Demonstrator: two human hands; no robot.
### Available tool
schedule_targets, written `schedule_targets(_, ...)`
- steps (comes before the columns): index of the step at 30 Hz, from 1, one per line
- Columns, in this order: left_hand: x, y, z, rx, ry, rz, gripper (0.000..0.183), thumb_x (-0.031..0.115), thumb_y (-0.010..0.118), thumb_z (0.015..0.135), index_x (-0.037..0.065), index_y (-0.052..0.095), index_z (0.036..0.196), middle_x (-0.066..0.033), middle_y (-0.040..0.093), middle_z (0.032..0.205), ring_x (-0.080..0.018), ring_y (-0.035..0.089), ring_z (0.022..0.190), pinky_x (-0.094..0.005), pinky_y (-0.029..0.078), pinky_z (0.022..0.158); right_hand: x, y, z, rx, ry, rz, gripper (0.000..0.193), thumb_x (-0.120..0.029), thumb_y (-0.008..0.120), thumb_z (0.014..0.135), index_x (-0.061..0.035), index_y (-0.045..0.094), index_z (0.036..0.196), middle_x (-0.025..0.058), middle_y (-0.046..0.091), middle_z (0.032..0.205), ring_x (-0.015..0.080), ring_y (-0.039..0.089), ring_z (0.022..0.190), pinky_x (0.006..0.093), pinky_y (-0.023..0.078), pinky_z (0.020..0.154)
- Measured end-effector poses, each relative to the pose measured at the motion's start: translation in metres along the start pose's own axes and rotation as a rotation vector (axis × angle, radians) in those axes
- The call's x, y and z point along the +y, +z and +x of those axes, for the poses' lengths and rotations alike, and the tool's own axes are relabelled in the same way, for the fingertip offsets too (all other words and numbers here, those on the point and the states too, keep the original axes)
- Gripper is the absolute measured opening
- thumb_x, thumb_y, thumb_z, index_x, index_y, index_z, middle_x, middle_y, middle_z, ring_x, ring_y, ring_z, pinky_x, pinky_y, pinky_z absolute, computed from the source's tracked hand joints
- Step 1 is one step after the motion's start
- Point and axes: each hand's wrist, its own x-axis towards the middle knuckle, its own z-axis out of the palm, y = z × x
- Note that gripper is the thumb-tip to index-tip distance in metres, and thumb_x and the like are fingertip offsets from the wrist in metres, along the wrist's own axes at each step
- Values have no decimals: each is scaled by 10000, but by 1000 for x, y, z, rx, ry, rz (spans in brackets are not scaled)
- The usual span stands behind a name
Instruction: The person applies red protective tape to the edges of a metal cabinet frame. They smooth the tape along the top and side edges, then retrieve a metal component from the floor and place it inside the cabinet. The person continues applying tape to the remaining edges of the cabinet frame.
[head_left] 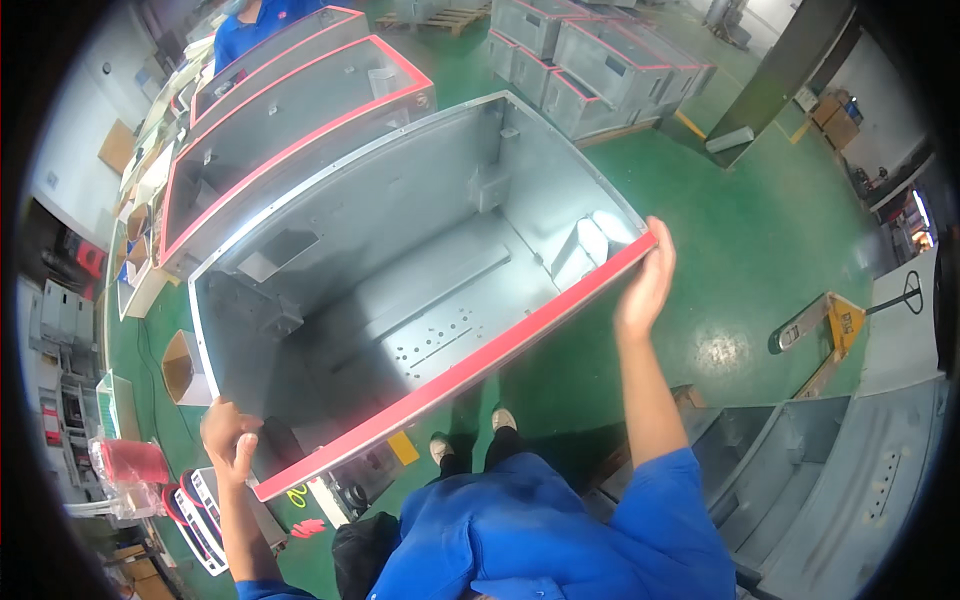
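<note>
A large open grey metal cabinet [400, 210] is tilted in front of my body, its hollow inside facing up. A red strip [480, 365] runs along its near edge; the other rims look pale and bare. My left hand [230, 440] grips the near left corner, thumb up beside the rim and some fingers hidden behind the side. At the near right corner, my right hand [648, 285] is wrapped around the outside, fingertips at the end of the red strip. Inside, small brackets, a row of holes and a bright reflective patch show.
More red-edged cabinets [300, 140] stand just beyond, with a person in blue [265, 25] behind them. Stacked cabinets [610, 75] sit near a pillar [785, 75]. A yellow pallet jack [845, 325] and grey metal cases [780, 470] are at right, a cardboard box [183, 368] at left.
</note>
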Motion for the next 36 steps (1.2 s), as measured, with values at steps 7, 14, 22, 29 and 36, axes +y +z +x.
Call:
schedule_targets(7,59,29,-23,124,-150,69,352,343,530,776,39,565,601,-34,394,499,-180,366,513,-318,269,510,20,22,24,129,184,371,411,-237,238,942,48,335,1222,176,439,1238,242,418,1120,340,317,965)
schedule_targets(14,143,82,-35,165,-196,116,179,151,544,756,-16,601,735,-64,461,542,-187,394,503,-308,302,528,60,15,81,56,336,590,393,-222,284,931,48,335,1211,187,444,1233,246,427,1133,345,327,975)
schedule_targets(22,138,75,-34,51,0,21,168,81,525,739,-43,591,832,-87,488,568,-200,377,471,-318,286,514,66,-2,45,-2,387,497,402,-133,358,907,48,302,1263,168,413,1256,245,416,1153,350,312,996)
schedule_targets(29,117,70,-41,62,147,-87,284,48,603,673,-4,604,952,-7,471,520,-156,394,428,-277,277,479,12,1,-31,-43,468,265,421,-148,420,891,42,330,1255,131,482,1181,204,483,1056,310,391,895)
schedule_targets(36,113,76,-41,150,170,-190,337,36,656,641,-24,599,967,-1,459,515,-132,402,426,-261,260,455,2,-27,-46,-146,419,48,390,-165,429,895,30,385,1229,128,482,1190,201,484,1080,303,397,888)
